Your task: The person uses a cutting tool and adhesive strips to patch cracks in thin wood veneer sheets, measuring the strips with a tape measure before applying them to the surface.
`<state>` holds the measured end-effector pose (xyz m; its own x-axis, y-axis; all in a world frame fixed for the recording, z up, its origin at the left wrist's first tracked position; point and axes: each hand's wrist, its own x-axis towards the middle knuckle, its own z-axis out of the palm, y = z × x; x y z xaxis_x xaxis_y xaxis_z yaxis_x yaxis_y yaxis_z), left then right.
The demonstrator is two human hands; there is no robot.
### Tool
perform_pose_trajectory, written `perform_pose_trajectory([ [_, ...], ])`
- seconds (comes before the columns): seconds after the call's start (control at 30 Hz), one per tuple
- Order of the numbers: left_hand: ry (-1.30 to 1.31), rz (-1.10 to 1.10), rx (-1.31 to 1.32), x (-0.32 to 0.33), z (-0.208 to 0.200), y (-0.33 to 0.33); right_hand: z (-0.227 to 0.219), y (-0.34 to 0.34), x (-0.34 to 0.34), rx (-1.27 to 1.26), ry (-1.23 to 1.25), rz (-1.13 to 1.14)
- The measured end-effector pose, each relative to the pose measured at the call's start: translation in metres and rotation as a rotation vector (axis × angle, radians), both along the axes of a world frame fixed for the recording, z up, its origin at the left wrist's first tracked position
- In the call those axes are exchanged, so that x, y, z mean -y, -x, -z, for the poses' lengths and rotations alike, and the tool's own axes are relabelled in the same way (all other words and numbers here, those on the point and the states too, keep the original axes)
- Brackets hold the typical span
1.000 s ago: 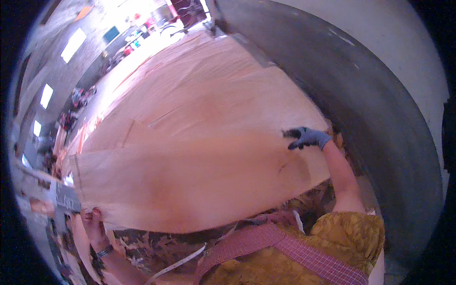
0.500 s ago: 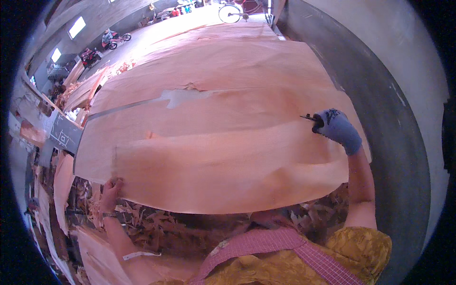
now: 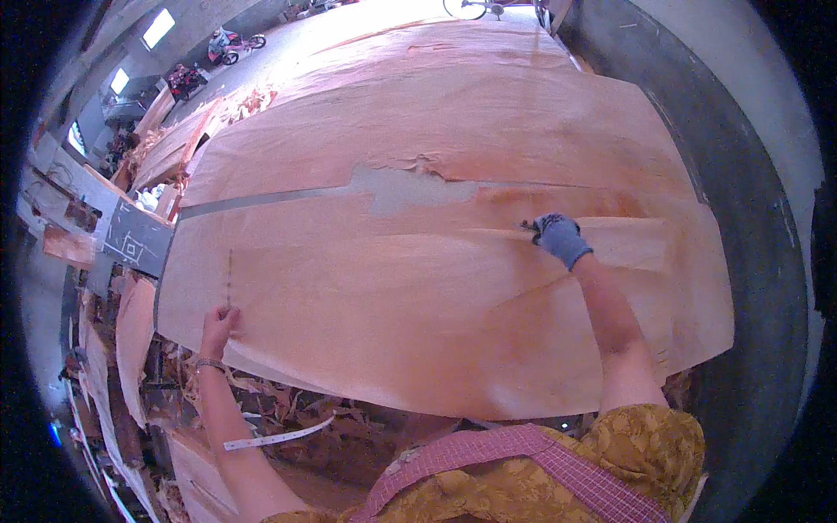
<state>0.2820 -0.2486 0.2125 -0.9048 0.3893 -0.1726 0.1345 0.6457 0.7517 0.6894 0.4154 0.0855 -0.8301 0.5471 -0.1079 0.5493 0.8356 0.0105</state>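
Note:
A large, thin, pale-orange wood veneer sheet (image 3: 392,296) lies before me over other veneer sheets (image 3: 331,122). My bare left hand (image 3: 220,328) is closed near its left front edge, fingers pinched on the veneer. A thin dark line runs up from the fingertips; I cannot tell whether it is the sheet's edge or a separate strip. My right hand (image 3: 560,239), in a grey-blue glove, rests over the veneer at right of the middle. It is closed around a small dark tool (image 3: 528,226), mostly hidden by the fingers. Creases spread near that hand.
A ragged gap (image 3: 405,192) in the veneer shows a grey surface. Veneer scraps (image 3: 270,397) lie below the front edge. A white marked strip (image 3: 279,436) crosses my left forearm. A dark wall band (image 3: 697,96) runs along the right; motorbikes (image 3: 235,48) stand far left.
My right hand has moved left and slightly nearer on the veneer, still with the dark tool. The veneer's creases and front edge have shifted. The whole view has shifted too.

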Motion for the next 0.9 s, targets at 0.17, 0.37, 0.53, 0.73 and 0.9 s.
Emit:
perform_pose_trajectory([
  [0.17,0.027,-0.058,-0.107,0.006,0.063,0.120,0.020,0.092,0.023,0.063,0.058,0.038],
  [0.37,0.002,-0.138,-0.141,0.001,0.141,0.249,0.032,0.106,0.068,-0.250,-0.131,0.280],
  [0.53,0.059,-0.193,-0.237,-0.031,0.195,0.326,0.068,0.073,0.069,0.026,-0.081,0.593],
  [0.73,0.093,-0.128,-0.148,-0.080,0.207,0.368,0.084,0.072,0.065,0.146,0.094,0.699],
  [0.9,0.260,-0.088,-0.171,-0.091,0.211,0.405,0.048,0.104,0.065,0.050,0.005,0.719],
])
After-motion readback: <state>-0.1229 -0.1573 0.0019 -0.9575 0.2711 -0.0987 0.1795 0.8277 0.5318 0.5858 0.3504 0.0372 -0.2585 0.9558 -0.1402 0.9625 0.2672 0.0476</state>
